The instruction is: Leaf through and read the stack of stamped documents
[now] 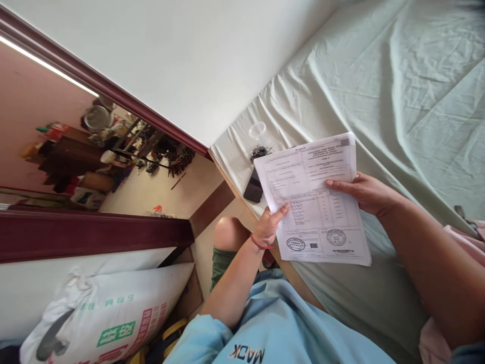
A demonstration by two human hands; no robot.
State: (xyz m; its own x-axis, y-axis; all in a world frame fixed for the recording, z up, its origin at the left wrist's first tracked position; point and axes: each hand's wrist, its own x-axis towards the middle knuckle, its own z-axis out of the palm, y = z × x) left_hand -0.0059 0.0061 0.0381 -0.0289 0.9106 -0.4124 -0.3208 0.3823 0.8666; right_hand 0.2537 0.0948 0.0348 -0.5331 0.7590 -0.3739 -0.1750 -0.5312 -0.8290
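A stack of printed papers (303, 182), with a form grid and two oval stamps on the top sheet, is held up in front of me. My left hand (267, 225), a red cord around its wrist, grips the near left edge with the thumb on top. On the right edge, my right hand (367, 192) clasps the stack, its thumb lying across the print. The fingers of both hands are mostly hidden beneath the sheets. Just beyond the stack's left corner lie a clear plastic container (258, 132) and a dark box (253, 187).
A pale green sheet (379, 91) covers the bed to the right. At lower left leans a white woven sack (125, 303). A maroon door frame (94, 230) opens onto a room with cluttered shelves (140, 144). Pink cloth (435, 338) lies at lower right.
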